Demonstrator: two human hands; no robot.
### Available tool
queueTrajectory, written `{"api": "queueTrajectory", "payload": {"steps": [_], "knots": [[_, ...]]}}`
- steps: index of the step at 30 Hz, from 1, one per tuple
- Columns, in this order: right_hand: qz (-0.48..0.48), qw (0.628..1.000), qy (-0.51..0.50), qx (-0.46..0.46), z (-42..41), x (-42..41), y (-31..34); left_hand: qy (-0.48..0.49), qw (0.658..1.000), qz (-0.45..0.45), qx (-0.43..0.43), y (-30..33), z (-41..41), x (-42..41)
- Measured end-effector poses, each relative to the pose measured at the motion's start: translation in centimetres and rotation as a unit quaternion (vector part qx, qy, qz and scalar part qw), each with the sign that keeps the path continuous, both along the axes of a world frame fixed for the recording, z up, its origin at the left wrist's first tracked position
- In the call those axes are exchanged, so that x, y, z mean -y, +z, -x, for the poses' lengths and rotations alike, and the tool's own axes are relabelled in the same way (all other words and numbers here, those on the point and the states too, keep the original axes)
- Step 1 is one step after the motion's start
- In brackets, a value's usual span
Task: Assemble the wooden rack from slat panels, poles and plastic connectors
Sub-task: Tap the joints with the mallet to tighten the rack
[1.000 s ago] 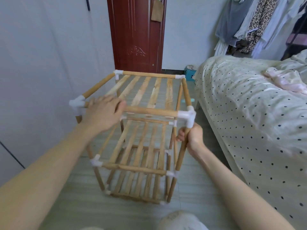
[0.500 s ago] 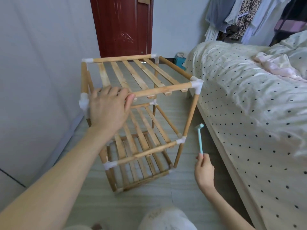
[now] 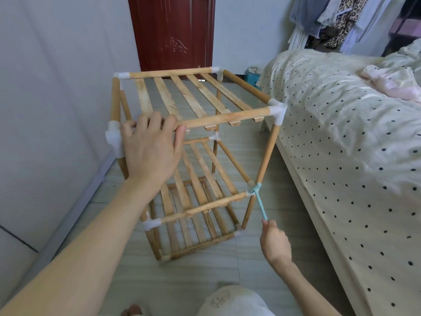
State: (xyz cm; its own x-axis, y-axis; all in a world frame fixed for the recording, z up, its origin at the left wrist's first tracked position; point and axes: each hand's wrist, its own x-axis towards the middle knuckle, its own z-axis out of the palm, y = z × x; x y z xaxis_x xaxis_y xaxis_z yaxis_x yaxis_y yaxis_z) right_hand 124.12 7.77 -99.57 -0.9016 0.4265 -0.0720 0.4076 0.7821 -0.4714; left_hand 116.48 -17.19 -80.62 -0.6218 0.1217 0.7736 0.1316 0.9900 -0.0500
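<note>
No readable brand or label anywhere; faint mark on the pale object (image 3: 230,301) at the bottom edge, illegible. Wooden rack (image 3: 196,156) stands on the tiled floor (image 3: 268,258), between the wall and the bed (image 3: 341,133). Left hand (image 3: 151,145) lies over the rack's near top pole (image 3: 224,118), fingers curled over it beside the near-left white connector (image 3: 114,139). Right hand (image 3: 275,241), below the rack's near-right corner, pinches a small teal hammer (image 3: 259,200); hammer head touches the middle-tier connector there.
</note>
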Motion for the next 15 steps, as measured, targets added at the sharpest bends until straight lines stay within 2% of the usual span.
{"api": "queueTrajectory", "payload": {"steps": [1, 3, 4, 5, 7, 8, 9, 10, 12, 13, 14, 15], "knots": [[0.001, 0.997, -0.008, -0.077, 0.3, -0.2, 0.2, 0.005, 1.000, 0.001, -0.006, -0.1, 0.1, 0.0], [0.021, 0.967, -0.011, -0.253, 0.0, 0.1, 2.0, 0.012, 1.000, 0.000, -0.002, -0.1, 0.1, -0.1], [0.037, 0.958, -0.015, -0.285, 0.0, 0.2, 2.5, 0.013, 1.000, -0.002, 0.000, -0.2, 0.1, -0.2], [0.045, 0.964, -0.011, -0.263, 0.2, 0.5, 2.7, 0.016, 1.000, -0.004, 0.001, -0.1, 0.1, -0.3], [-0.004, 0.997, 0.030, -0.073, 0.3, 1.1, 1.9, 0.019, 1.000, -0.008, 0.008, -0.1, 0.0, -0.3], [-0.028, 0.999, 0.041, -0.013, 0.3, 1.0, 1.5, 0.017, 1.000, -0.011, 0.012, -0.1, -0.1, -0.3], [-0.023, 0.999, 0.034, -0.023, 0.6, 0.9, 1.3, 0.015, 1.000, -0.012, 0.012, -0.2, 0.0, -0.4], [0.000, 0.995, 0.018, -0.098, 1.0, 0.8, 1.5, 0.015, 1.000, -0.012, 0.007, -0.2, 0.1, -0.4], [0.030, 0.964, -0.010, -0.263, 1.0, 1.0, 2.1, 0.015, 1.000, -0.015, 0.008, -0.1, 0.0, -0.4], [0.031, 0.963, -0.018, -0.266, 1.0, 1.0, 2.0, 0.014, 1.000, -0.016, 0.014, -0.1, 0.0, -0.4], [0.035, 0.979, -0.005, -0.203, 0.9, 1.1, 1.3, 0.015, 1.000, -0.015, 0.016, 0.0, 0.0, -0.4], [0.031, 0.996, 0.020, -0.082, 0.5, 1.2, 0.4, 0.015, 1.000, -0.014, 0.016, 0.1, -0.1, -0.4]]}}
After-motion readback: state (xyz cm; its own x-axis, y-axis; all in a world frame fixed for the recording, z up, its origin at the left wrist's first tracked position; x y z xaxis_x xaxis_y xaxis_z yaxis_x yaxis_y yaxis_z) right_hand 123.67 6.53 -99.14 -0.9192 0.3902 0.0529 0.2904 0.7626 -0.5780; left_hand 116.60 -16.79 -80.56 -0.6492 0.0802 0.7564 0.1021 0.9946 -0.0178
